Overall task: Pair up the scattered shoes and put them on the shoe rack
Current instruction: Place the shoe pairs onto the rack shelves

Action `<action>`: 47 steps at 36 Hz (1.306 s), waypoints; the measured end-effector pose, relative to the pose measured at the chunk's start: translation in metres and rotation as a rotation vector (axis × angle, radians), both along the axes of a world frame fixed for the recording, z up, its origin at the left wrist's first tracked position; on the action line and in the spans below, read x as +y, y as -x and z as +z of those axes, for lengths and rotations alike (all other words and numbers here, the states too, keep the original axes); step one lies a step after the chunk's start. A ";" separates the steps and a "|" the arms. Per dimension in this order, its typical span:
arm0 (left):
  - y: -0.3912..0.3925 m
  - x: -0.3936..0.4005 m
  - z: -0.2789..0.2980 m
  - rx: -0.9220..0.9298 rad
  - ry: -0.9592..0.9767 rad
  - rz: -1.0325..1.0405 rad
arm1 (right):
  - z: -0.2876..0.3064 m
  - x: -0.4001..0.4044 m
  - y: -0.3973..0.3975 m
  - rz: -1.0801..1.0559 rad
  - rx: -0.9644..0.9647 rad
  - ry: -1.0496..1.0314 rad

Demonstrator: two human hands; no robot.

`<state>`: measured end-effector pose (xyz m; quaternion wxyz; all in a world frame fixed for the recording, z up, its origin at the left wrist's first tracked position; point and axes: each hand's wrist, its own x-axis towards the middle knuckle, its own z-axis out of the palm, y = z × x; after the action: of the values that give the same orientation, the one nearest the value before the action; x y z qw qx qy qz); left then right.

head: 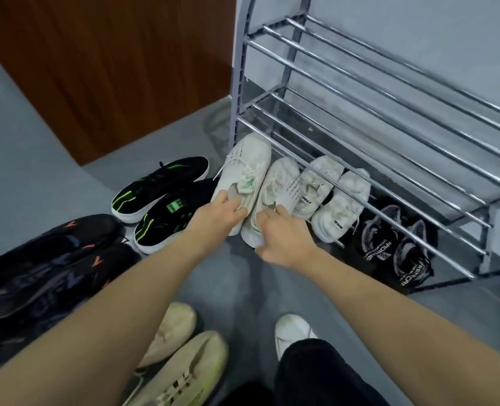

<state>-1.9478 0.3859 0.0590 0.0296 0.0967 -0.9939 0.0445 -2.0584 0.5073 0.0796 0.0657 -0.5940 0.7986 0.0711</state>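
Item one: our left hand is closed on the heel end of a cream knit sneaker, fingers curled into its collar, toe pointing to about one o'clock toward the rack. Item two: our right hand grips the heel of the matching cream sneaker, thumb at the back and fingers over the collar; the two shoes lie side by side, touching along their length. At three o'clock from these, a second white pair sits with its toes under the front bars of the metal shoe rack, just beside the shoe in our right hand. Further toward four o'clock, a black-and-grey mesh pair rests below the rack's lowest tier. The rack's upper rails at one to two o'clock carry no shoes. At nine o'clock from the left hand, a black pair with green stripes lies on the grey floor, the nearer shoe touching the left cream sneaker. At eight o'clock, near the frame edge, a dark pair with orange marks. At six o'clock, between our forearms, a beige pair, and beside it our own foot in a white shoe under a dark trouser leg. A brown wooden door stands at eleven o'clock.
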 end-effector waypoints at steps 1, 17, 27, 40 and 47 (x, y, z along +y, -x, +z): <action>0.002 -0.002 0.001 0.023 0.014 -0.009 | 0.001 -0.001 0.000 0.008 0.014 0.011; 0.058 -0.037 -0.025 0.073 -0.018 0.009 | -0.025 -0.027 0.040 -0.152 0.006 0.164; 0.123 -0.085 -0.042 0.089 0.054 -0.005 | -0.046 -0.069 0.087 -0.255 -0.053 0.235; 0.163 -0.105 -0.059 -0.326 -0.110 0.080 | -0.079 -0.087 0.118 -0.263 -0.048 0.131; 0.151 -0.130 -0.063 -0.266 -0.361 0.001 | -0.077 -0.089 0.113 -0.264 -0.042 0.072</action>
<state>-2.0985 0.2563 -0.0039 -0.1195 0.0943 -0.9808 -0.1218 -2.1717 0.4181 0.0029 0.0699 -0.4873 0.8702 0.0205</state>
